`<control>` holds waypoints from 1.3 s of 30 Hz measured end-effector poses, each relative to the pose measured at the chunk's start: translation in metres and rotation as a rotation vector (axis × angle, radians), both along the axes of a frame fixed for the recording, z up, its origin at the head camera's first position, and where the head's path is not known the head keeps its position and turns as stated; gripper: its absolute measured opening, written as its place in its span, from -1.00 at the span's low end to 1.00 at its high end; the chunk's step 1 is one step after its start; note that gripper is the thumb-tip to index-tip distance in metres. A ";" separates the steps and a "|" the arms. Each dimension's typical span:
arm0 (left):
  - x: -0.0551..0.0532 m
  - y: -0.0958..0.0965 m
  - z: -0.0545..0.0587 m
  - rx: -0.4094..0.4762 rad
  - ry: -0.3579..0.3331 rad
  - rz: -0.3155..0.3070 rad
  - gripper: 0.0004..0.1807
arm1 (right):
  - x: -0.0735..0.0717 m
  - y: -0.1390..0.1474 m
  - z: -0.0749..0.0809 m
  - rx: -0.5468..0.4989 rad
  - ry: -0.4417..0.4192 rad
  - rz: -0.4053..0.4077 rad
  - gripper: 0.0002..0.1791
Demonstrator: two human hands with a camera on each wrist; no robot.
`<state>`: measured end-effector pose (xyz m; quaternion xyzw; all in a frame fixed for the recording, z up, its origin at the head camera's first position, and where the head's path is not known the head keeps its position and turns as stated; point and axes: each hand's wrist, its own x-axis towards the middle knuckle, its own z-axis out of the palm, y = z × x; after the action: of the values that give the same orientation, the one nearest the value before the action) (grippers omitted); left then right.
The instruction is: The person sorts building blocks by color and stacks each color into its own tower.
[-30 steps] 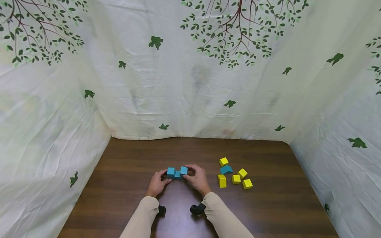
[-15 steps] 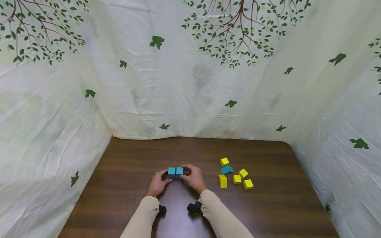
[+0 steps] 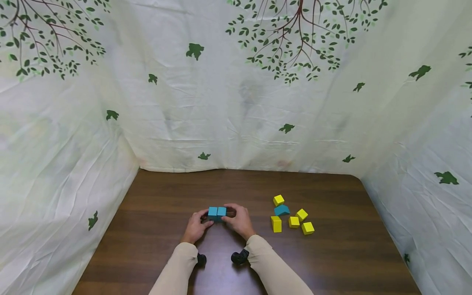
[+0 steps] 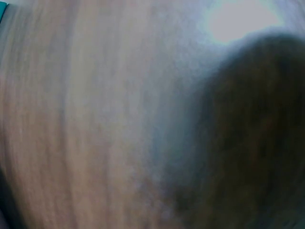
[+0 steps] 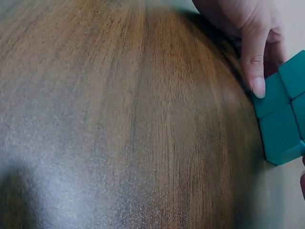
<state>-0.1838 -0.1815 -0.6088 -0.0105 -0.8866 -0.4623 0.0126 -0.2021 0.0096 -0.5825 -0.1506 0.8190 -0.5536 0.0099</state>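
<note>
Blue cubes (image 3: 217, 212) stand close together, two side by side above two others, as the right wrist view shows. My left hand (image 3: 194, 227) holds the stack at its left end, and the left thumb (image 5: 257, 78) lies against a block face. At the other end, my right hand (image 3: 240, 221) grips the right-hand blocks between thumb and fingers. Only a bit of the right hand reaches the edge of the right wrist view. The left wrist view has mostly blurred tabletop, with a blue corner (image 4: 2, 10) at its upper left.
To the right on the brown table (image 3: 332, 262) lie several yellow cubes (image 3: 307, 228), a taller yellow block (image 3: 276, 224) and a blue wedge-shaped block (image 3: 282, 210). White cloth with printed leaves (image 3: 236, 102) hangs round the back and sides.
The right hand has moved left and brought its blue cube down flush beside the left one, closing the gap between them. The left hand has stayed in place.
</note>
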 end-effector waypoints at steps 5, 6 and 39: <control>0.000 0.000 -0.001 -0.006 -0.002 -0.003 -0.53 | 0.001 0.000 0.002 -0.007 -0.008 0.003 -0.58; 0.000 0.000 -0.001 -0.005 -0.005 -0.002 -0.53 | 0.001 0.000 0.002 -0.004 -0.008 0.003 -0.58; 0.002 0.002 0.002 -0.008 -0.008 0.005 -0.52 | -0.009 0.145 0.035 0.043 -0.034 -0.240 -0.59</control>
<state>-0.1822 -0.1799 -0.6069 -0.0068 -0.8885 -0.4587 0.0103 -0.2115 0.1544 -0.5479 -0.0419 0.8426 -0.5354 -0.0392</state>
